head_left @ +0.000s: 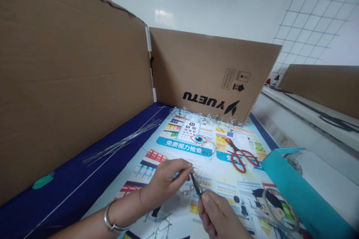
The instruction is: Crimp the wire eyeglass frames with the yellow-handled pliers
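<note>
My left hand (168,177) is closed in a pinch, with thin silvery wire (198,173) at its fingertips. A pair of pliers (197,186) is gripped in my right hand (220,213), its narrow dark jaws meeting the wire right beside my left fingertips. The exact bite of the jaws is too small to make out. Below both hands, more bent wire (185,195) lies on the printed sheet. Red-handled scissors (242,160) rest on the sheet beyond my right hand, blades pointing away.
Cardboard panels (210,71) wall off the back and left. Curled wire scraps (207,118) line the back panel's foot. Straight wires (123,142) lie on the dark blue cloth at left. A teal box (303,190) stands at right, near a round wire coil (280,209).
</note>
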Demonstrator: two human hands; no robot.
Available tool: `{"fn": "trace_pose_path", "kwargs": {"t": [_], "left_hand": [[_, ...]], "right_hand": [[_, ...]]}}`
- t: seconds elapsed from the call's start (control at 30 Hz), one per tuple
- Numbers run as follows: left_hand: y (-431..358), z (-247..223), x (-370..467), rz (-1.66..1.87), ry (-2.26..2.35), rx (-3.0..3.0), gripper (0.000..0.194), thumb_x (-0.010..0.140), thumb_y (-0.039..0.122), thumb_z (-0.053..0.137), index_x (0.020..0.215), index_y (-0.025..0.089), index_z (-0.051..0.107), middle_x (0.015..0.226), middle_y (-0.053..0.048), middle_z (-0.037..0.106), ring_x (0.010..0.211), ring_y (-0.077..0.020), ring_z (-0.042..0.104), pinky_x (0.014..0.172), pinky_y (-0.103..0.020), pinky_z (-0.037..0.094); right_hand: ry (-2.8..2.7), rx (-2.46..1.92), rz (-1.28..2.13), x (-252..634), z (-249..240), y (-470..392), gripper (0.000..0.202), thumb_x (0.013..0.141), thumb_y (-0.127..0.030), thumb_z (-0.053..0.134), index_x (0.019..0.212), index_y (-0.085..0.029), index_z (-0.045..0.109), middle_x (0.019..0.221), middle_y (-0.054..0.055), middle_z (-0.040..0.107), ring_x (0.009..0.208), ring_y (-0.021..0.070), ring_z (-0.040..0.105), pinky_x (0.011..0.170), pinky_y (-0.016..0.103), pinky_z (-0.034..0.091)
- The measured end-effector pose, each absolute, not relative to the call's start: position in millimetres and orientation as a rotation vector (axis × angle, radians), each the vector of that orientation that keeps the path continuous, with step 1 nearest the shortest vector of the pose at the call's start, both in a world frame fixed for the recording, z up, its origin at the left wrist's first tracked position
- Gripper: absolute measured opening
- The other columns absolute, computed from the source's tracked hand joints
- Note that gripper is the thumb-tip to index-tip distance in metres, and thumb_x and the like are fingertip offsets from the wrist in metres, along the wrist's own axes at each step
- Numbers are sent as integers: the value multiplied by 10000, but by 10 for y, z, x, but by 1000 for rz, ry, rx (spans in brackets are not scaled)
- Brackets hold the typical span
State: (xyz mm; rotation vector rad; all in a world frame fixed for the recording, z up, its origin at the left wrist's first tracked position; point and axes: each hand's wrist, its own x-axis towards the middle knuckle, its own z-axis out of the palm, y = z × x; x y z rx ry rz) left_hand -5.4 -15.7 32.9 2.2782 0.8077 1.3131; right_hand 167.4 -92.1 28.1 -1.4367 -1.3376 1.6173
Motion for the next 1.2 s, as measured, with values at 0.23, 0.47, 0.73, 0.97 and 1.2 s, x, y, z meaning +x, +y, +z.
{"fn": "trace_pose_path", "kwargs": {"t": [0.23, 0.47, 0.73, 0.97, 1.2], "left_hand": [[-171, 398, -88, 1190, 841, 2238, 163, 845, 158, 463, 742, 145, 588, 635, -4, 610, 526, -78, 543, 528, -172, 419], [-170, 504, -105, 1075, 790, 2276, 166, 828, 149, 464, 720, 152, 590, 588, 13, 576, 526, -81, 516, 514, -168, 401], [-150, 520, -128, 1008, 764, 2193, 173, 844, 174, 464, 711, 155, 575, 608, 16, 590, 507, -69, 530, 501, -160, 415], [-132, 523, -124, 1065, 744, 2030, 164, 853, 175, 467, 755, 150, 597, 683, -8, 630, 591, -91, 602, 583, -196, 479], [-218, 369, -14, 1254, 820, 1751, 149, 864, 227, 488, 813, 145, 602, 749, -33, 662, 690, -124, 639, 648, -237, 525]], "right_hand": [[-1716, -1468, 1282, 1772, 229, -871, 478, 841, -613, 297, 666, -197, 454, 515, -39, 375, 495, 93, 345, 473, 223, 252], [-2113, -1492, 862, 1878, 351, -831, 346, 897, -429, 318, 663, -201, 435, 627, -18, 479, 582, 116, 409, 539, 236, 278], [-2397, -1511, 398, 1930, 301, -816, 204, 877, -329, 388, 816, -214, 546, 807, 49, 601, 715, 181, 527, 602, 273, 308], [-2246, -1492, 615, 1879, 351, -853, 225, 886, -349, 359, 765, -217, 495, 741, 25, 560, 653, 156, 487, 582, 262, 308], [-1726, -1467, 1218, 1785, 231, -896, 431, 851, -588, 312, 688, -206, 428, 597, -32, 424, 518, 94, 399, 486, 218, 306]]}}
